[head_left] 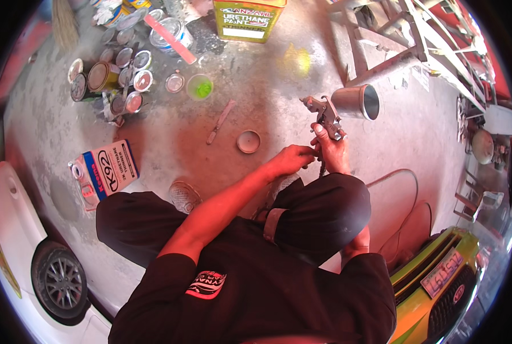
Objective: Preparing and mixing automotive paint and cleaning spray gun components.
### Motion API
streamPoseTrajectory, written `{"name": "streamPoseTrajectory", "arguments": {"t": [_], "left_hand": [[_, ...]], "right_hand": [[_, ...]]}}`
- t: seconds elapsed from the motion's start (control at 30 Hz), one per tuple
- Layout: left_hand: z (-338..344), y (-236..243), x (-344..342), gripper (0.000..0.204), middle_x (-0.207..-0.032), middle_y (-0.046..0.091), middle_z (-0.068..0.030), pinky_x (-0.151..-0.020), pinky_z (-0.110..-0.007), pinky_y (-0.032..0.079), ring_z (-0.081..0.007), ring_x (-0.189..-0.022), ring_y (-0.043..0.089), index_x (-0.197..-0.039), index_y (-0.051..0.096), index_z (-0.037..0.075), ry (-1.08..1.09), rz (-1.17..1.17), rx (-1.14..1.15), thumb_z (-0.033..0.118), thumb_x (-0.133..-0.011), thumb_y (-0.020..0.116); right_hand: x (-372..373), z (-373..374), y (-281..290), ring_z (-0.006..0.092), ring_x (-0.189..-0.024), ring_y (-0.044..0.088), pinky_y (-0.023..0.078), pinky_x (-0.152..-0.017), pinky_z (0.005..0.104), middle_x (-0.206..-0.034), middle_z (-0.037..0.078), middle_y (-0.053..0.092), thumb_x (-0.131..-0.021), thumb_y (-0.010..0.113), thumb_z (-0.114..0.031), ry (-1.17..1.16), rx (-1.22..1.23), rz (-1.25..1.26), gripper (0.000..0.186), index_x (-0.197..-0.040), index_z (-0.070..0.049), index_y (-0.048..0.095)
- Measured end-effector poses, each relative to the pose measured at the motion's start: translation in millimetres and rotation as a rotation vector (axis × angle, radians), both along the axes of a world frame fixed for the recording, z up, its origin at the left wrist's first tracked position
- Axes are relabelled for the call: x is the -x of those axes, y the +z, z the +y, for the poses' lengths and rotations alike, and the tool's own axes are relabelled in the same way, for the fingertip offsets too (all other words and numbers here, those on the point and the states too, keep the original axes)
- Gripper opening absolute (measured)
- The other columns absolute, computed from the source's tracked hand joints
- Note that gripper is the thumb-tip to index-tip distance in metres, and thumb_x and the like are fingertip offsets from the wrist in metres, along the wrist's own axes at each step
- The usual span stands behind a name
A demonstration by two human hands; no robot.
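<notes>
My right hand [333,149] grips a metal spray gun [324,114] upright, thumb along its handle. The gun has a large silver cup [350,104] lying sideways at its right. My left hand [290,157] is at the bottom of the handle, fingers curled; what they pinch there is partly hidden. A dark hose [416,192] loops on the floor at the right. In front of my hands a small round lid [248,141] and a flat stick [220,123] lie on the concrete, with a cup of green liquid [199,86] farther off.
Paint cans [104,76] cluster at upper left beside a broom [64,26]. A yellow-green tin [247,23] stands ahead, a white-blue tin [103,172] at left. Wooden frames [382,34] stand upper right. A white car [12,218] is at left, a yellow-green car [430,286] at lower right.
</notes>
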State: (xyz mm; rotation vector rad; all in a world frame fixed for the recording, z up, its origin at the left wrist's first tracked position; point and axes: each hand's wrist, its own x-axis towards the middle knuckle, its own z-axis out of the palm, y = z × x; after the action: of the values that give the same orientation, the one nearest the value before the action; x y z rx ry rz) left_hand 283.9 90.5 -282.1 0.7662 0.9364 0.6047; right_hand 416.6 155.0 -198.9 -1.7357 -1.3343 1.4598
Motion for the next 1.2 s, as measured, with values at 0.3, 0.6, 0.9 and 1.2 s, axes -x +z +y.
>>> {"name": "streamPoseTrajectory", "arguments": {"t": [0.3, 0.6, 0.9, 1.2], "left_hand": [[-7, -12, 6, 0.038, -0.113, 0.074, -0.0102, -0.086, -0.034, 0.055, -0.0175, -0.090, 0.068, -0.132, 0.069, 0.005, 0.024, 0.111, -0.036, 0.023, -0.099, 0.063], [36, 9, 105, 0.033, -0.101, 0.071, -0.0059, -0.080, -0.030, 0.053, -0.0149, -0.086, 0.064, -0.124, 0.070, 0.007, 0.748, 0.554, -0.292, 0.022, -0.095, 0.073], [30, 9, 219, 0.114, -0.157, 0.037, -0.0205, -0.110, -0.058, 0.039, -0.0435, -0.136, 0.042, -0.161, 0.030, 0.012, 0.569, 1.625, -0.334, 0.044, -0.071, 0.091], [33, -32, 232, 0.112, -0.156, 0.040, -0.0183, -0.107, -0.058, 0.043, -0.0406, -0.136, 0.045, -0.160, 0.028, 0.012, 0.539, 1.508, -0.299, 0.039, -0.072, 0.091]], "right_hand": [[-9, 19, -27, 0.0206, -0.064, 0.061, 0.050, -0.061, 0.0389, -0.078, 0.012, 0.068, -0.092, 0.076, -0.028, -0.050, -0.038, -0.307, 0.037, -0.113, 0.001, 0.066], [-24, 19, -48, 0.0406, -0.097, 0.069, 0.052, -0.086, 0.0462, -0.104, 0.025, 0.072, -0.090, 0.076, -0.028, 0.096, -0.142, -0.465, 0.044, -0.122, 0.000, 0.066], [-15, 21, -51, 0.0457, -0.111, 0.066, 0.052, -0.092, 0.0506, -0.120, 0.027, 0.068, -0.090, 0.076, -0.025, 0.235, -0.335, -0.540, 0.053, -0.135, -0.001, 0.062], [-6, 12, -34, 0.0433, -0.113, 0.067, 0.053, -0.092, 0.0474, -0.122, 0.026, 0.069, -0.088, 0.078, -0.025, 0.388, -0.336, -0.573, 0.057, -0.137, -0.001, 0.061]]}}
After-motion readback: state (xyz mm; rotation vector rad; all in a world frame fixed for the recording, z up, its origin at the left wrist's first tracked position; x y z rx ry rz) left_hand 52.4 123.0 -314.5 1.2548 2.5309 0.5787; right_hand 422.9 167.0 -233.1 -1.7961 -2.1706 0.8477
